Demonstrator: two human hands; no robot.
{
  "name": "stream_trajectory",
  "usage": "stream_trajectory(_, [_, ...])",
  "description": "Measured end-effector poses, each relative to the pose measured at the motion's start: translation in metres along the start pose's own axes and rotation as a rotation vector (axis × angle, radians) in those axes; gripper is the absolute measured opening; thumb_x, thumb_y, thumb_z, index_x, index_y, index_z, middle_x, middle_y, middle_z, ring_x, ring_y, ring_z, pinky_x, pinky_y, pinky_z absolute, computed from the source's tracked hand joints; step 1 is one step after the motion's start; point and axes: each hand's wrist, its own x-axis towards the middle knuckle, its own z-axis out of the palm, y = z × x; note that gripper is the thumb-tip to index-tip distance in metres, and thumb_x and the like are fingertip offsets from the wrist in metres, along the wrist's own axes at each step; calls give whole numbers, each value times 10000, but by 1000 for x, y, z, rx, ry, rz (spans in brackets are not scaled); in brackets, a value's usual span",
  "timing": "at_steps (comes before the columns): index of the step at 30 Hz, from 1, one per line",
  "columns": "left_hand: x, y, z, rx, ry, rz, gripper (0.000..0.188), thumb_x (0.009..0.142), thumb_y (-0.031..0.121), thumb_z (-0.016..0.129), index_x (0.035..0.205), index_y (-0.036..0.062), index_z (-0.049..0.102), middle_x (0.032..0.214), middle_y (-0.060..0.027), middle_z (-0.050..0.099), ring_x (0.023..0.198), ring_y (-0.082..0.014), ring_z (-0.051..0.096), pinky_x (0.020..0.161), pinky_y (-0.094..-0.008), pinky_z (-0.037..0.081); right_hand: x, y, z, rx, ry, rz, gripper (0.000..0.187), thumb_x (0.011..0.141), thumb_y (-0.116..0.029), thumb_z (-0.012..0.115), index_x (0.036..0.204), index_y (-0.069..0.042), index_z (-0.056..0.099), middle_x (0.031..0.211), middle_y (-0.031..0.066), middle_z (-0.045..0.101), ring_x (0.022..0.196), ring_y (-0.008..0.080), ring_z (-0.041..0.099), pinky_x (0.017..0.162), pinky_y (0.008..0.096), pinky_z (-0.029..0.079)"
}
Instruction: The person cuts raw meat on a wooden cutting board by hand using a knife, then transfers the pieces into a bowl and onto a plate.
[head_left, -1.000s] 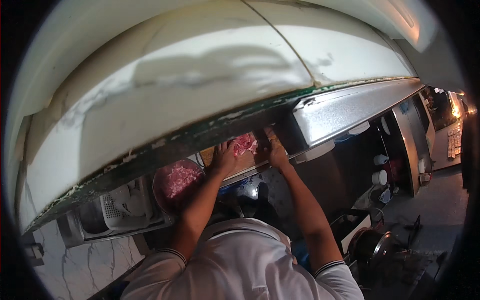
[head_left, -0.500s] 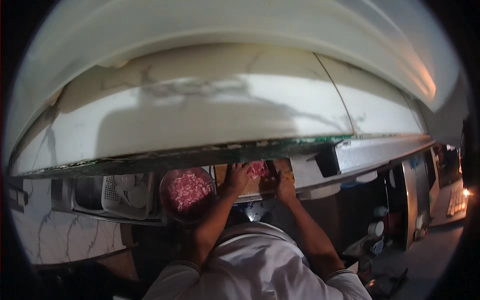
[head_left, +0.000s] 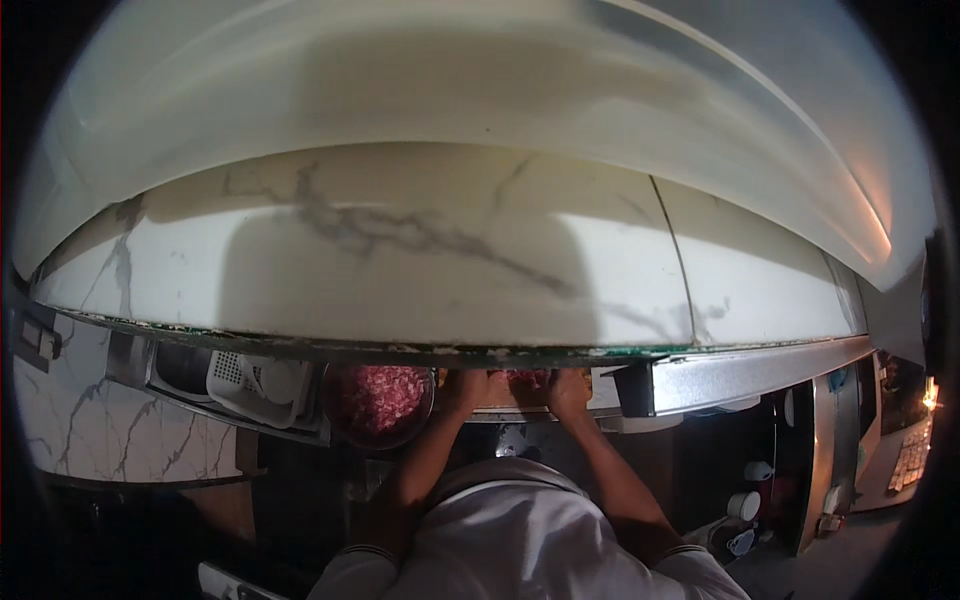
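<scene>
Raw pink meat (head_left: 517,378) lies on a brown cutting board (head_left: 497,404), with my hands at either side of it. My left hand (head_left: 463,388) is at the meat's left side, its fingers mostly hidden under the overhanging marbled panel. At the right side, my right hand (head_left: 568,390) is closed around what seems to be a knife handle. The blade is mostly hidden; a dark, broad shape showed beside this hand a moment before. Left of the board stands a round metal bowl (head_left: 333,425) of chopped pink meat (head_left: 385,395).
The marbled panel (head_left: 400,270) with a metal edge piece (head_left: 755,375) overhangs the work area. Far left are a sink (head_left: 182,368) and a white perforated basket (head_left: 232,385). White containers (head_left: 743,505) stand low at the right, and a flame (head_left: 931,393) glows at the far right.
The view has tilted, so the panel now covers more of the board and my fingers. My right hand has come slightly closer to the left one, beside the meat.
</scene>
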Motion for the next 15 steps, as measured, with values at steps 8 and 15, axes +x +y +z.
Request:
stream_trajectory(8, [5, 46, -25, 50, 2, 80, 437, 921, 305, 823, 1300, 97, 760, 1305, -224, 733, 1253, -454, 663, 1074, -550, 499, 29, 63, 35, -312, -22, 25, 257, 989, -198, 599, 1053, -6, 758, 1034, 329, 726, 988, 516, 716, 860, 634, 557])
stream_trajectory(15, [-14, 11, -31, -31, -39, 0, 491, 880, 217, 850, 1333, 88, 713, 1350, -229, 695, 1298, -453, 620, 1101, -528, 504, -9, -46, 16, -111, 94, -281, 356, 1055, -305, 628, 1236, -2, 586, 1006, 342, 706, 874, 571, 684, 739, 642, 537])
